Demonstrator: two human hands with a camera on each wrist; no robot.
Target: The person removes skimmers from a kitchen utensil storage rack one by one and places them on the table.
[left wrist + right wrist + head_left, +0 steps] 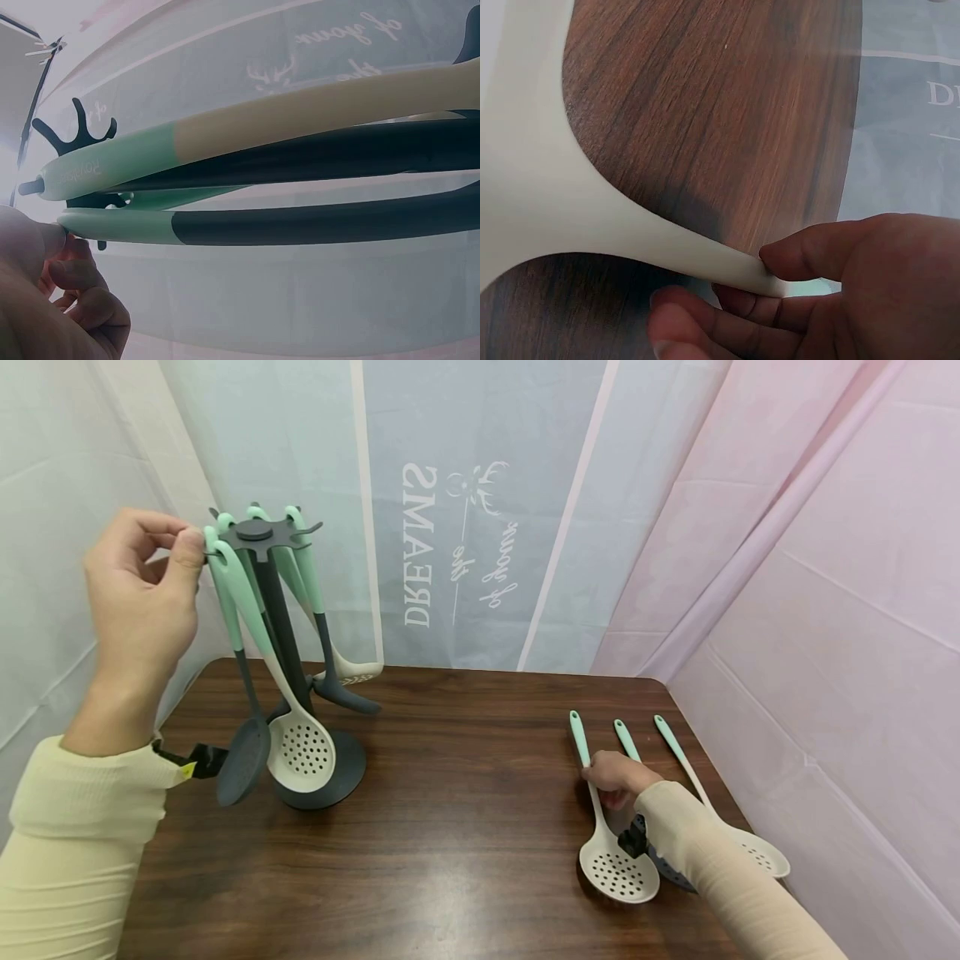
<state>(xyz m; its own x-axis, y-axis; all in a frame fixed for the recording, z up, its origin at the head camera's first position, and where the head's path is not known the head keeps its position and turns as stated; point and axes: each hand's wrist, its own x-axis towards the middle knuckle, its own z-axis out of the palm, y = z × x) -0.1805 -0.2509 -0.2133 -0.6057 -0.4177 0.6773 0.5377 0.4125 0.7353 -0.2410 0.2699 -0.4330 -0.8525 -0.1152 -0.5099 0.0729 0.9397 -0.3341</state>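
Observation:
On the left, my left hand [146,585] pinches the mint handle end of a dark grey spoon [243,760] at a hook of the utensil stand [348,768]. In the left wrist view, thumb and fingers meet at the end of that handle [124,225]. A white skimmer [303,752] hangs on the neighbouring hook. Over at the right, my right hand [618,777] grips a white skimmer [618,870] by its handle, close over the table. The right wrist view has thumb and fingers round its pale shaft [727,266], near the mint part.
Next to the right hand lie a dark grey slotted utensil [671,868], partly hidden by the sleeve, and another white slotted one [761,852]. More utensils [345,697] hang at the stand's far side. Printed cloth [480,593] borders the brown table [450,793] behind.

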